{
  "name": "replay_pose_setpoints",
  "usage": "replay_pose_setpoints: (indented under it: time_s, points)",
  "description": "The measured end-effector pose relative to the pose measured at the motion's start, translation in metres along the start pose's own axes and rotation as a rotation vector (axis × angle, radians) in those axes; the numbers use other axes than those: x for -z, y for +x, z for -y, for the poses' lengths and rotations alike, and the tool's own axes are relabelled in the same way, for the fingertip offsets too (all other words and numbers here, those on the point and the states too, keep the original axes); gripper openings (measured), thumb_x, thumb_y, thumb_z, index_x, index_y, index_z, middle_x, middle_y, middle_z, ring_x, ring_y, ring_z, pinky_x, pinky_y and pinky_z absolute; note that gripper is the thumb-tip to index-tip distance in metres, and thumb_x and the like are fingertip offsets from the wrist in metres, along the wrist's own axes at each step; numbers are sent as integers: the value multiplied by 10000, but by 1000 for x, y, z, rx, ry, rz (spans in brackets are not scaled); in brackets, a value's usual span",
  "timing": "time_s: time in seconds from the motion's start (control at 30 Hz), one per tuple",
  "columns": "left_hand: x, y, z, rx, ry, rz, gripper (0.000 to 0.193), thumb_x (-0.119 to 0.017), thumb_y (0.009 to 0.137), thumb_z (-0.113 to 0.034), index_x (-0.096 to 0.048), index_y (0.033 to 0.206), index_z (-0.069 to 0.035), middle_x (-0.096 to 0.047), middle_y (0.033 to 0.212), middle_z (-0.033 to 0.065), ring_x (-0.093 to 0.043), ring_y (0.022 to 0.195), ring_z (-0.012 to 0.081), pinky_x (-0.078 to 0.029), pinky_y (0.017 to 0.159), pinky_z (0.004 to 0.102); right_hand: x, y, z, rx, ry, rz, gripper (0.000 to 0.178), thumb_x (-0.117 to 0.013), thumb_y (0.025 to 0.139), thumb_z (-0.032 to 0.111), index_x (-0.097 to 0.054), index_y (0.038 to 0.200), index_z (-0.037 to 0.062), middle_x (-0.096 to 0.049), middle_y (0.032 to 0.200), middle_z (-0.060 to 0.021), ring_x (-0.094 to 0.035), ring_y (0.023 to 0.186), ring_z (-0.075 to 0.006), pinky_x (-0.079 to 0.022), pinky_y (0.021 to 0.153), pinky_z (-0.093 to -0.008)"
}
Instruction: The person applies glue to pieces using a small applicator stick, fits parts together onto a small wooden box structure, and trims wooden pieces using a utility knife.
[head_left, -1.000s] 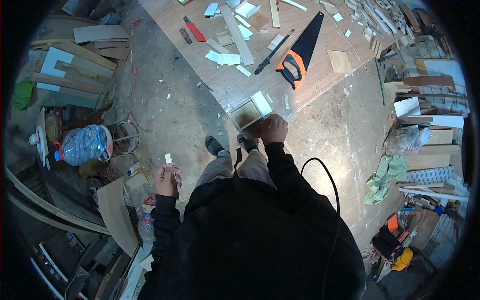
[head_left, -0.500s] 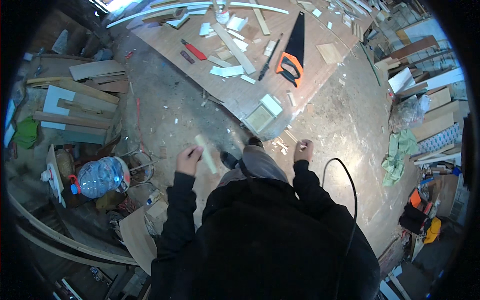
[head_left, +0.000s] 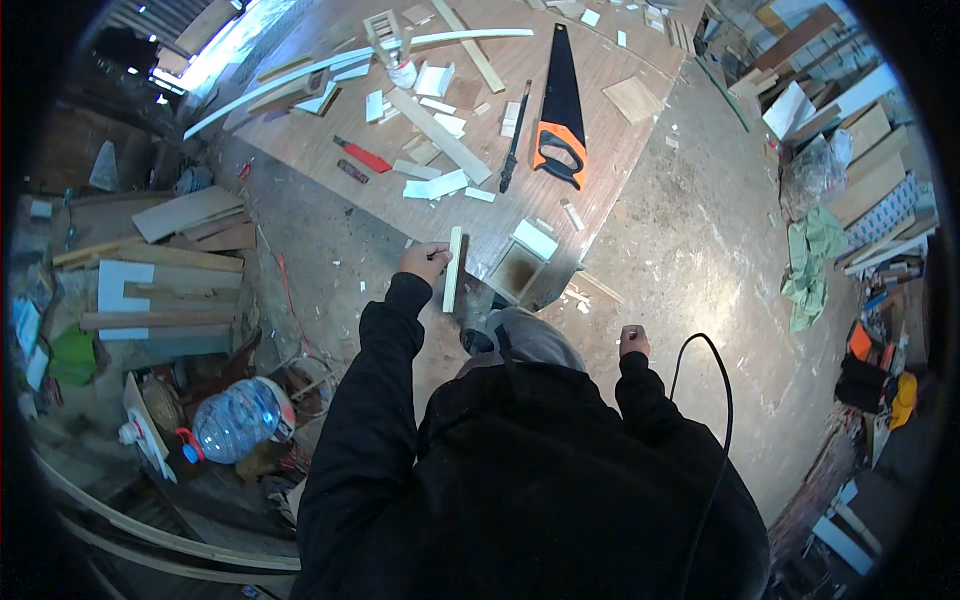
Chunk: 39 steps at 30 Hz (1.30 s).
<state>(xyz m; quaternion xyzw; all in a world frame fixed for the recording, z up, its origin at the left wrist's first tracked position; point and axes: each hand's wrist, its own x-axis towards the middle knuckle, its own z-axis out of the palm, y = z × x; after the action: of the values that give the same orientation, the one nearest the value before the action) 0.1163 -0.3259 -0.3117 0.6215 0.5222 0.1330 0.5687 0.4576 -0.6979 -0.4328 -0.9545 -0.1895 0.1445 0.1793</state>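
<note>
Left of the open box (head_left: 516, 273), the left hand (head_left: 427, 262) pinches a pale wood strip (head_left: 453, 272) near its middle — probably light, stiff and best held there. Right of the box, the right hand (head_left: 634, 341) is curled closed — whether around anything, I cannot tell.

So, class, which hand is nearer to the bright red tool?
Left. The left hand is below and slightly right of the bright red tool; the right hand is far lower right.
</note>
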Motion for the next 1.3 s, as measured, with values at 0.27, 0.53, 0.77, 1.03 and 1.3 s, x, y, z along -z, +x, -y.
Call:
replay_pose_setpoints:
  time_s: [0.27, 0.53, 0.77, 1.03, 1.3]
  points:
    - [-33, 64, 0, -65, 206, 79, 239, -693, 846, -150, -690, 1041, -12, -691, 813, 56, -614, 696, 109, -511, 665, 253, -4, -10, -28, -244, 213, 198, 238, -615, 877, 325, -665, 959, 108, -699, 780, -108, -681, 721, -251, -531, 669, -371]
    - [-78, 95, -8, 55, 315, 290, 214, -665, 826, -141, -692, 1026, -70, -705, 828, 95, -672, 736, 200, -532, 711, 317, 58, -72, -66, -563, 434, 91, 213, -591, 904, 237, -646, 975, 45, -662, 768, -89, -616, 624, -152, -494, 548, -285]
    - [-92, 121, 7, -159, 372, 341, 237, -677, 826, -151, -682, 1045, -59, -703, 979, 110, -686, 882, 239, -542, 788, 330, 60, -143, -81, -696, 370, 123, 223, -570, 907, 301, -634, 1000, 109, -651, 780, -37, -599, 611, -125, -456, 442, -290]
    - [-91, 123, 7, -358, 381, 268, 221, -686, 773, -102, -673, 983, -37, -683, 917, 151, -666, 842, 306, -535, 757, 385, 56, -161, -19, -640, 361, 170, 243, -564, 918, 314, -645, 989, 96, -654, 782, -37, -610, 632, -119, -455, 455, -272]
    - [-90, 126, 8, -405, 373, 286, 226, -684, 761, -99, -656, 977, -37, -676, 921, 154, -656, 850, 321, -526, 750, 400, 56, -167, 25, -668, 340, 162, 244, -554, 926, 311, -650, 996, 99, -658, 784, -37, -621, 641, -122, -455, 472, -274]
